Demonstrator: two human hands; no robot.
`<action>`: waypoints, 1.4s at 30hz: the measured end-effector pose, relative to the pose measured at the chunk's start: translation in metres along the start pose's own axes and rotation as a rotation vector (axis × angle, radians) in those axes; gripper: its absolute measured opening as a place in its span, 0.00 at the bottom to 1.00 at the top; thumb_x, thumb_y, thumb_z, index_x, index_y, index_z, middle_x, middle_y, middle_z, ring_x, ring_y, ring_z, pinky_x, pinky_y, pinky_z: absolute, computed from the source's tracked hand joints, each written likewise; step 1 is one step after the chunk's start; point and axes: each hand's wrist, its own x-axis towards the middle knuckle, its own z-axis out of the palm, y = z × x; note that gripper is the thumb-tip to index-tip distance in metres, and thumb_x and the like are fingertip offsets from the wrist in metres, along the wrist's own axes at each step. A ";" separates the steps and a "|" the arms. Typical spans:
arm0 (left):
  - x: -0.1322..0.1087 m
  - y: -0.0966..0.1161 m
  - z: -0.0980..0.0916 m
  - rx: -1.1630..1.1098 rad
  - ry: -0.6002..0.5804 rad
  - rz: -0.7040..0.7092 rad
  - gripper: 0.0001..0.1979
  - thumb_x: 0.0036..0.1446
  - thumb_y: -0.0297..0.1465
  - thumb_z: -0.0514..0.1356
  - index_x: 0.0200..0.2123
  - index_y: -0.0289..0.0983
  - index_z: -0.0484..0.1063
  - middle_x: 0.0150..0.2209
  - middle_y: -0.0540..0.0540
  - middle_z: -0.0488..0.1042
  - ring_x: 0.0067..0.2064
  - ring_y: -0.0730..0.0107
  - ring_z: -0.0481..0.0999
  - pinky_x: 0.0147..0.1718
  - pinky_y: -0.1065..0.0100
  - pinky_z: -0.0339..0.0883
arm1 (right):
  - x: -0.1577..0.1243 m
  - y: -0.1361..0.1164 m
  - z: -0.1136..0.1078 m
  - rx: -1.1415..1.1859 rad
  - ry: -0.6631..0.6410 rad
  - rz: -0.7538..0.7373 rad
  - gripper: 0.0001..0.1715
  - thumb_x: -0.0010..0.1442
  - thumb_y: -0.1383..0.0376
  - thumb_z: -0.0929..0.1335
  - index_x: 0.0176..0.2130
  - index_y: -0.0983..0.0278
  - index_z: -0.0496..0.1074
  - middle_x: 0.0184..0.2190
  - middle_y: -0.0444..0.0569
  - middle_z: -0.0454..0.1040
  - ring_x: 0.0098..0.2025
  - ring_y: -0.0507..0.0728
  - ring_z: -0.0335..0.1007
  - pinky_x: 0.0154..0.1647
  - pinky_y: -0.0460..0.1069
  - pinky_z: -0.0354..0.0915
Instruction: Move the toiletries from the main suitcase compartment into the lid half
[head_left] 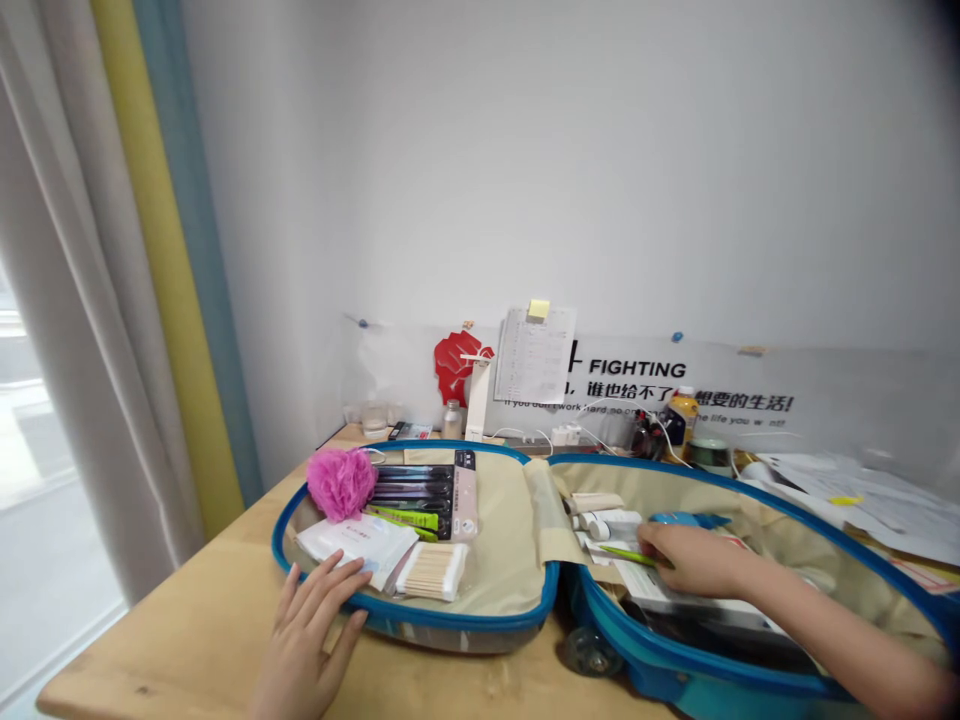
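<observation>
At the far left hang pale curtains (97, 330) with a yellow and blue panel beside them, and a wooden table (187, 620) carries an open blue suitcase (420, 612). The left hand (304, 640) lies flat at the suitcase's near left rim, its fingers (330, 585) spread wide and holding nothing, the fingertips touching the rim just beside a white tissue pack (356, 543). In that left half lie a pink bath pouf (341, 483), a card of dark toothbrushes (424, 492), a green packet (405, 520) and a bundle of cotton swabs (433, 570). In the right half the right hand (686, 560) rests palm down on a pile of small toiletries, its fingers closed lightly around a slim green pen-like item (626, 552), with white tubes (611, 522) just beyond. Loose papers (862, 490) lie at the table's right end.
</observation>
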 end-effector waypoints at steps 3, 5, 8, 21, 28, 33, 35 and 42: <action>0.001 0.000 0.000 -0.003 0.011 0.008 0.14 0.65 0.33 0.57 0.52 0.46 0.74 0.51 0.47 0.82 0.56 0.59 0.79 0.70 0.52 0.49 | -0.003 0.002 -0.009 -0.001 0.023 0.034 0.05 0.49 0.69 0.68 0.27 0.58 0.68 0.31 0.54 0.77 0.35 0.64 0.74 0.36 0.55 0.62; 0.001 0.000 0.000 -0.004 0.015 0.006 0.14 0.65 0.33 0.58 0.52 0.46 0.75 0.51 0.47 0.82 0.56 0.59 0.79 0.70 0.53 0.49 | -0.004 0.005 -0.024 0.007 0.053 0.064 0.03 0.52 0.67 0.67 0.27 0.58 0.68 0.31 0.55 0.77 0.33 0.64 0.74 0.35 0.55 0.62; 0.002 0.001 -0.001 -0.005 0.011 0.002 0.14 0.64 0.33 0.58 0.52 0.47 0.74 0.51 0.48 0.82 0.55 0.59 0.80 0.70 0.53 0.49 | -0.001 0.003 -0.054 0.051 0.125 0.067 0.10 0.59 0.62 0.63 0.37 0.59 0.73 0.32 0.53 0.78 0.33 0.63 0.74 0.35 0.54 0.64; 0.002 0.003 -0.001 0.005 -0.006 0.008 0.13 0.65 0.33 0.58 0.52 0.45 0.75 0.51 0.48 0.82 0.57 0.60 0.79 0.70 0.54 0.48 | 0.104 -0.218 -0.038 0.086 0.142 -0.431 0.19 0.68 0.56 0.69 0.53 0.64 0.72 0.53 0.52 0.74 0.52 0.58 0.72 0.55 0.60 0.71; 0.002 0.002 -0.002 0.037 -0.016 0.030 0.14 0.65 0.32 0.57 0.52 0.45 0.74 0.52 0.49 0.82 0.57 0.62 0.78 0.71 0.57 0.42 | 0.134 -0.278 -0.005 0.033 0.107 -0.472 0.22 0.68 0.55 0.69 0.56 0.63 0.71 0.55 0.53 0.72 0.53 0.59 0.72 0.54 0.59 0.72; 0.003 0.002 -0.002 0.055 -0.010 0.051 0.13 0.65 0.31 0.57 0.52 0.45 0.74 0.51 0.49 0.82 0.57 0.63 0.77 0.71 0.59 0.40 | 0.133 -0.286 -0.001 0.029 0.082 -0.524 0.20 0.68 0.55 0.69 0.55 0.63 0.72 0.56 0.53 0.72 0.54 0.59 0.71 0.55 0.60 0.71; 0.003 0.002 -0.002 0.057 -0.011 0.046 0.13 0.66 0.32 0.57 0.52 0.45 0.74 0.51 0.49 0.82 0.57 0.62 0.78 0.71 0.58 0.43 | 0.131 -0.280 -0.009 0.048 0.078 -0.538 0.20 0.68 0.56 0.69 0.55 0.63 0.72 0.55 0.53 0.72 0.54 0.59 0.72 0.55 0.60 0.71; 0.007 0.005 -0.004 0.049 0.011 0.060 0.13 0.66 0.32 0.57 0.51 0.44 0.73 0.50 0.49 0.82 0.56 0.63 0.78 0.71 0.61 0.39 | 0.121 -0.173 -0.078 0.176 0.179 -0.393 0.19 0.69 0.54 0.67 0.53 0.63 0.72 0.52 0.52 0.74 0.49 0.57 0.73 0.52 0.58 0.72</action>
